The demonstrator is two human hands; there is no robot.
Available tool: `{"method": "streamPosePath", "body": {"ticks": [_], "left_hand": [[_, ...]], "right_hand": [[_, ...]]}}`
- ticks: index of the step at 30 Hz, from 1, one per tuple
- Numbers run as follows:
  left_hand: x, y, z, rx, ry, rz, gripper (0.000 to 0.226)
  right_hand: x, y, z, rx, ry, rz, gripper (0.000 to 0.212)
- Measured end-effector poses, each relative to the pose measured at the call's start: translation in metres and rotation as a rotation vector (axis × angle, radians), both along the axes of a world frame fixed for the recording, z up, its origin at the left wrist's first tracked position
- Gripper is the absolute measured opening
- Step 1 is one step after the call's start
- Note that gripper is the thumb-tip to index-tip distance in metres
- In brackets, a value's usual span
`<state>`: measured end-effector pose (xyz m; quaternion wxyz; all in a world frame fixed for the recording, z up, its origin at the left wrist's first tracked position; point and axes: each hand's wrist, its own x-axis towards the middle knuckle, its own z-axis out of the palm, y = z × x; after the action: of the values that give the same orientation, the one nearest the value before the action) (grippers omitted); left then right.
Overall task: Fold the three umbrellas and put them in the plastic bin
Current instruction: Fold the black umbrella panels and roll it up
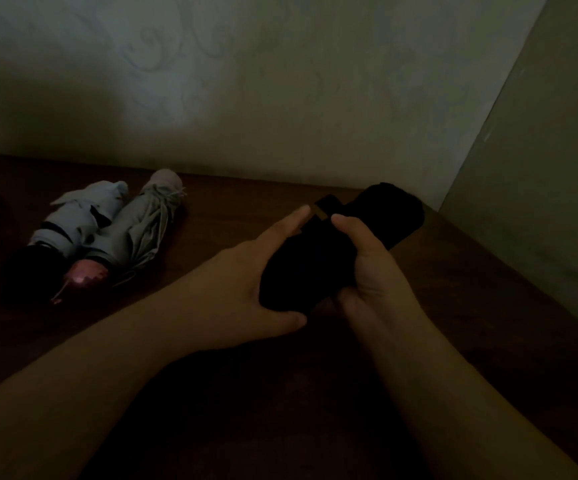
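The black umbrella (343, 251) sat right of the frame's centre, held just above the dark wooden table (471, 289), and it was so dark against that wood that its folds could hardly be read. Its long axis ran on a slant, from the lower middle of the frame up toward the upper right, with the far, rounded end pointing at the corner where the wall met the table. A short strap or tab stuck out near its middle, between the two hands.

The right hand (374, 268) was clamped on it from the right side, fingers curled over the top of the bundle. The left hand (263, 275) cupped the near end from the left — thumb low beneath, forefinger stretched out straight along the cloth toward the tab. Both hands were on the umbrella, so neither was nearer; the strap lay closest to the left forefinger and the right fingertips, and fastening it looked like the step in hand.

Well apart, at the left of the frame, the pale grey umbrella (142, 230) and the light blue umbrella (79, 216) lay side by side and touching, already collapsed, handles toward the bottom left.

No plastic bin showed anywhere — so which way the bundle would have to travel could not be told.
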<state>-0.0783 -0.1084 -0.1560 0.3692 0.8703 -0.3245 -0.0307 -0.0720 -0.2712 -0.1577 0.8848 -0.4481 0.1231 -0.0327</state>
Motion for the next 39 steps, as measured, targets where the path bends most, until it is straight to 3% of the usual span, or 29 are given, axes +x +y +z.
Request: {"method": "streamPosePath", "body": {"ticks": [4,10,15,21,30,39], "left_hand": [[0.002,0.001,0.003,-0.106,0.111,-0.02,0.115],[0.002,-0.003,0.002,-0.086,-0.017,0.001,0.114],[0.004,-0.007,0.007,-0.105,0.026,-0.055,0.106],[0.004,-0.006,0.006,-0.08,-0.061,-0.035,0.107],[0.007,-0.008,0.006,-0.114,0.121,-0.06,0.103],[0.005,-0.006,0.004,-0.162,0.127,-0.075,0.1]], "right_hand": [[-0.004,0.003,0.003,-0.016,-0.036,0.056,0.043],[-0.006,0.008,0.004,-0.023,-0.05,0.099,0.038],[-0.006,0.01,0.004,-0.037,-0.036,0.1,0.035],[-0.009,0.008,0.005,-0.097,-0.043,0.116,0.032],[-0.01,0.011,0.004,-0.076,-0.069,0.114,0.063],[-0.011,0.011,0.005,-0.126,-0.049,0.126,0.054]]}}
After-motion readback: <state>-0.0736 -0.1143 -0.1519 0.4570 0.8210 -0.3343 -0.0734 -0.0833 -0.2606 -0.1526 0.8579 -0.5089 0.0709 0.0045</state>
